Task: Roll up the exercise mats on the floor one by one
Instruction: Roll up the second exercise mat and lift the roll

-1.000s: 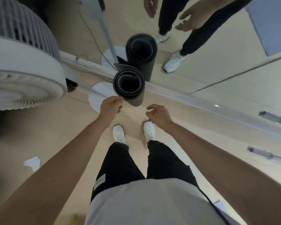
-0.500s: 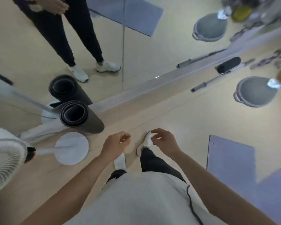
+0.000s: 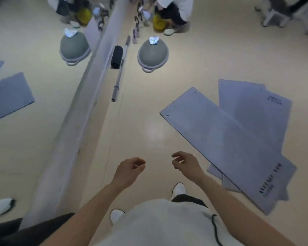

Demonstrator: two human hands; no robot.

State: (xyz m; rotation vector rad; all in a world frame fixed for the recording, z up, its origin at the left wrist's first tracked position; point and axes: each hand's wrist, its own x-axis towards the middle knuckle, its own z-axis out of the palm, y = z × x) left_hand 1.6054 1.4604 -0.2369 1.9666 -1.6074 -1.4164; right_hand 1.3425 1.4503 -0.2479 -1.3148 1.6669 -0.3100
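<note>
Several grey-blue exercise mats lie flat and overlapping on the floor to my right; the top mat (image 3: 220, 137) runs diagonally, and another mat (image 3: 252, 107) sticks out behind it. My left hand (image 3: 128, 171) hangs in front of me with its fingers loosely curled and nothing in it. My right hand (image 3: 186, 165) is beside it, fingers apart and empty, a short way left of the top mat's near end. Both hands are above bare floor, not touching any mat.
A wall mirror with a low ledge (image 3: 89, 96) runs along my left. A metal bar (image 3: 118, 80) and a black rolled item (image 3: 116, 56) lie beside it. A grey balance dome (image 3: 153, 54) sits ahead. A crouching person (image 3: 172, 13) is at the far end.
I have turned right, away from the rolled black mat and the fan, which left the view. The flat grey-blue mats now lie near my right. Both hands stay empty.
</note>
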